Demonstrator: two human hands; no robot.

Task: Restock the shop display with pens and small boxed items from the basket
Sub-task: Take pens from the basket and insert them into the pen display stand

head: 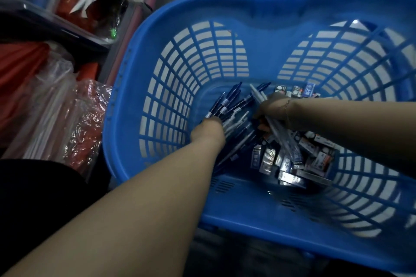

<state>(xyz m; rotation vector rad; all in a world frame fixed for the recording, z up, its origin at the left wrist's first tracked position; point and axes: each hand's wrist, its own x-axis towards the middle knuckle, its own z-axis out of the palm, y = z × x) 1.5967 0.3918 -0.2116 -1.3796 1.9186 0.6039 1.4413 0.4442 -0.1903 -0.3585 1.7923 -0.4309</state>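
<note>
Hands were both down inside the blue plastic basket (144, 87), which filled most of the head view. The left hand (208, 129) reached into a loose pile of dark blue pens (229, 101) on the basket floor; its fingers were buried among them, so whether they were curled round any pen could not be told. The right hand (273, 110), a thin bracelet (287, 108) at its wrist, gripped a bundle of clear-barrelled pens (283, 137), fingers curled round it, the bundle slanting from upper left to lower right above the other stock. Small boxed items (290, 164) lay heaped in the basket's near right part, just beside the pens, with a few more boxes (297, 91) past the right wrist. Outside the basket, to the left, lay red goods in clear plastic wrapping (67, 123)
</note>
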